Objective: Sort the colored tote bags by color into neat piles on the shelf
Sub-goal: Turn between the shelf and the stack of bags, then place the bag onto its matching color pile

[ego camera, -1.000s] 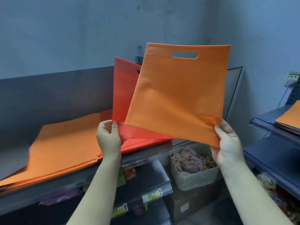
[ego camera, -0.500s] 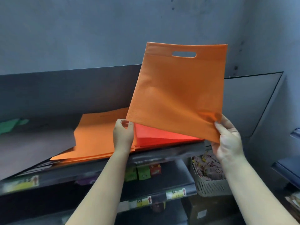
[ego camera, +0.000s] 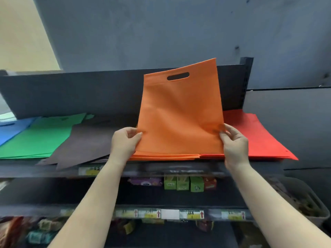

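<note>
An orange tote bag (ego camera: 180, 113) with a cut-out handle slot is held tilted up over the shelf (ego camera: 152, 169). My left hand (ego camera: 124, 143) pinches its lower left corner and my right hand (ego camera: 233, 144) pinches its lower right corner. Its bottom edge lies over the orange pile (ego camera: 166, 156), whose front edges show beneath. To the right lies a red pile (ego camera: 258, 138). Left of the orange pile sit a dark brown pile (ego camera: 84, 144), a green pile (ego camera: 37, 138) and a blue pile (ego camera: 10, 129).
The shelf's dark back panel (ego camera: 89, 93) rises behind the piles. Lower shelves hold small green boxes (ego camera: 182, 183) and snack packets, with price labels (ego camera: 170, 213) along the front edge. A basket (ego camera: 304, 203) of goods stands at lower right.
The view has swung left, so the brown, green and blue piles now show. The orange bag has come down from mid-air over the orange pile. Both hands still hold its lower corners.
</note>
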`<state>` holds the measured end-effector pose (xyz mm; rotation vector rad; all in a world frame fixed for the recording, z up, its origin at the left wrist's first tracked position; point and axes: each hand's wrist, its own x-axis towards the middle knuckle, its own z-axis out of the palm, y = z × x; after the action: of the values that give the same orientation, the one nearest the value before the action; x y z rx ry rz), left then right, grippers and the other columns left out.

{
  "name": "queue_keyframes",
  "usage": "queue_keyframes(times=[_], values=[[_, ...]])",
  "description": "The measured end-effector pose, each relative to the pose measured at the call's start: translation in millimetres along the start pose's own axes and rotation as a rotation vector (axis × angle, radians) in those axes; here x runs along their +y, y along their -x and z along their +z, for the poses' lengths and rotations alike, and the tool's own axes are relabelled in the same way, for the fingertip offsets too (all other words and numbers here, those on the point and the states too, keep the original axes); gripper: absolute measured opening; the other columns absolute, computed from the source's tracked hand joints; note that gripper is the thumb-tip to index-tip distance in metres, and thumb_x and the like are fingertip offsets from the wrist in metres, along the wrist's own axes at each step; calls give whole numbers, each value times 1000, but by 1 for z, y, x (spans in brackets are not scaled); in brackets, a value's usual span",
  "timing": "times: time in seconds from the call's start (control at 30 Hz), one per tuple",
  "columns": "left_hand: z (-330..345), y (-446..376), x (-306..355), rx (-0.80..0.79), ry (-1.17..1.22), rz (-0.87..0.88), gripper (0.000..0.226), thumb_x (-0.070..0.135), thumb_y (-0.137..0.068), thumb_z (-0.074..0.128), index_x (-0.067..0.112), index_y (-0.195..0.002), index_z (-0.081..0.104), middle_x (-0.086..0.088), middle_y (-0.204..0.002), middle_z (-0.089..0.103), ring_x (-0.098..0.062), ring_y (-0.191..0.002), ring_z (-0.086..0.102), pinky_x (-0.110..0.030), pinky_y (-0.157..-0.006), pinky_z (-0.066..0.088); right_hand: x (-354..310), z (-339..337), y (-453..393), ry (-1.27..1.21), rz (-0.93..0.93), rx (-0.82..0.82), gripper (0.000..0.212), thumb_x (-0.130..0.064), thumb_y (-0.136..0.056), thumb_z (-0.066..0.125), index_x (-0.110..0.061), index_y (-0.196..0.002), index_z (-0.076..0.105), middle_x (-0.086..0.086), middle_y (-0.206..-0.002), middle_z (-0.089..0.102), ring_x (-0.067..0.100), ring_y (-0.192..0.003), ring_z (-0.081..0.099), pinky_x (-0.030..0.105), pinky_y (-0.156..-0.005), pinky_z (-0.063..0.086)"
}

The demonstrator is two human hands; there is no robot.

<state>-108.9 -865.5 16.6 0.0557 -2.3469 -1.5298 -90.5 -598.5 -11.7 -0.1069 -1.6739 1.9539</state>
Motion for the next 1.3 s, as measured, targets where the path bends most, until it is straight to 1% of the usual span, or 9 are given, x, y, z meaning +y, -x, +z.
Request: queue_keyframes(times=[0.07,0.2,0.33,0.4,0.53,0.63,0.73,1.1,1.3], values=[[-6,-10,-11,60,-134,31,21,17,-91,62,6,-108,67,-5,-100,67,-17,-88,60,-26,-70,47,6,16,-3,228,-90,-6,15,-9,-94,58,-16,-103,68,-10,-88,67,5,-82,64,16,-72,51],[-13,-28,-30,75,-394,43,25,21,-92,60,6,-111,65,-9,-107,66,-21,-99,59,-25,-76,41,14,34,-15,718,-256,-63,24,-16,-91,64,-4,-111,67,6,-91,67,17,-83,58,23,-72,39],[-13,-36,-41,6,-701,51,29,27,-91,58,13,-117,60,-6,-116,61,-25,-110,54,-35,-84,45,18,41,-22,1227,-216,-271,33,-29,-94,58,-5,-117,61,12,-110,65,31,-101,60,33,-75,46],[-6,-38,-38,-25,-855,111,35,26,-91,56,12,-123,55,-8,-120,54,-28,-113,47,-39,-87,43,15,41,-22,1422,-204,-336,34,-34,-96,53,-6,-113,57,12,-113,63,32,-102,59,32,-70,42],[21,-35,-17,-72,-1050,331,41,34,-94,48,15,-130,50,-5,-125,53,-27,-110,49,-36,-87,39,1,34,-23,1518,-279,-381,39,-39,-97,46,-10,-122,52,8,-119,58,30,-110,55,33,-77,43],[56,-32,9,-120,-1030,499,44,40,-95,45,16,-132,48,-3,-128,53,-26,-113,49,-35,-86,37,-16,13,-26,1683,-378,-425,47,-45,-97,42,-14,-133,47,5,-126,54,26,-117,50,35,-88,42],[97,-26,38,-191,-1004,652,46,44,-95,43,16,-131,48,-1,-131,51,-25,-118,47,-36,-89,37,-38,-24,-28,1802,-368,-396,49,-45,-98,39,-17,-136,42,4,-129,50,26,-120,47,36,-90,41],[276,54,133,-436,-868,1022,50,47,-93,44,20,-134,43,0,-136,47,-24,-125,42,-35,-95,32,-105,-233,0,2057,27,-109,52,-49,-98,37,-17,-139,37,2,-137,46,24,-126,42,37,-97,38],[364,126,182,-546,-786,1154,42,38,-90,46,19,-128,48,2,-134,49,-23,-123,44,-34,-94,32,-132,-342,35,2136,239,28,53,-50,-97,36,-18,-139,34,3,-138,45,25,-130,38,39,-101,34]])
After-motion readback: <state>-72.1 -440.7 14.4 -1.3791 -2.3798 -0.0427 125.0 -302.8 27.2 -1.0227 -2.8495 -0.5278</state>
